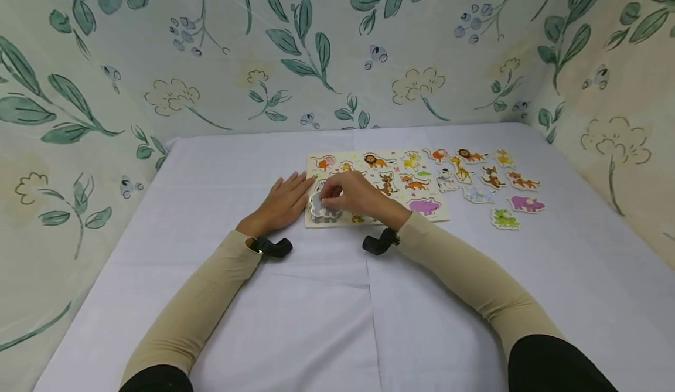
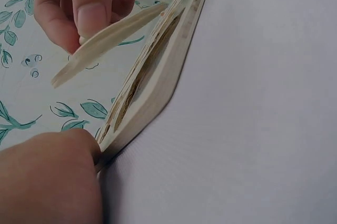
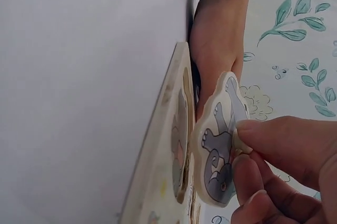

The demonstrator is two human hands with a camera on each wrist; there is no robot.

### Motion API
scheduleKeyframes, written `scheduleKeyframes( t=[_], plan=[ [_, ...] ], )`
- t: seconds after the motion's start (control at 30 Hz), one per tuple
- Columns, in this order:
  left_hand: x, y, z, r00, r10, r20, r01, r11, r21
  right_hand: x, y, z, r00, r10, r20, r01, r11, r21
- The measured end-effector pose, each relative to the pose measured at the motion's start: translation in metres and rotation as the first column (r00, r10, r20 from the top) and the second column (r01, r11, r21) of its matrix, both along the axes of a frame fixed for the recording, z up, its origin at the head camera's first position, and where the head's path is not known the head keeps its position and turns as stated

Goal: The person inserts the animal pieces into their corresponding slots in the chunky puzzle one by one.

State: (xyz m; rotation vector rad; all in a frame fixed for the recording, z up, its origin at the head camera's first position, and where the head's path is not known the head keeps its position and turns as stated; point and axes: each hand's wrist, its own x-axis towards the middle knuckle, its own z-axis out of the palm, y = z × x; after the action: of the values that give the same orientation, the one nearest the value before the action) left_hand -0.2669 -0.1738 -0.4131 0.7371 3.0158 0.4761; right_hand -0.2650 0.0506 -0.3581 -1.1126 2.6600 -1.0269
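Observation:
My right hand (image 1: pixel 355 193) pinches a grey elephant puzzle piece (image 3: pixel 218 150) between thumb and fingers. The piece is tilted, just above the lower left of a wooden animal puzzle board (image 1: pixel 443 213). Under it, the board's recess with a printed grey animal partly shows. In the left wrist view the piece's pale edge (image 2: pixel 105 42) stands apart from most of the board, and whether its far end touches cannot be told. My left hand (image 1: pixel 285 201) lies palm down with straight fingers on the table, against the board's left edge.
Right of the board lie several loose animal pieces, among them a purple hippo (image 1: pixel 527 204), a green piece (image 1: pixel 506 219), a giraffe (image 1: pixel 462 170) and a lion (image 1: pixel 471 156). A white cloth (image 1: pixel 237 321) covers the table. Leaf-patterned fabric (image 1: pixel 327 105) hangs behind it.

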Motion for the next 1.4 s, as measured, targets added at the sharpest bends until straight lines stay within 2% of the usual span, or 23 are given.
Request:
scheduleKeyframes(
  t=[0.8, 1.4],
  plan=[
    [0.002, 0.005, -0.001, 1.0, 0.013, 0.001, -0.013, 1.0, 0.004, 0.002, -0.001, -0.008, 1.0, -0.018, 0.008, 0.018, 0.999, 0.048],
    [-0.001, 0.004, -0.003, 1.0, 0.006, -0.007, -0.006, 1.0, -0.003, 0.001, -0.004, -0.013, 1.0, 0.014, 0.007, -0.015, 0.999, 0.045]
  ],
)
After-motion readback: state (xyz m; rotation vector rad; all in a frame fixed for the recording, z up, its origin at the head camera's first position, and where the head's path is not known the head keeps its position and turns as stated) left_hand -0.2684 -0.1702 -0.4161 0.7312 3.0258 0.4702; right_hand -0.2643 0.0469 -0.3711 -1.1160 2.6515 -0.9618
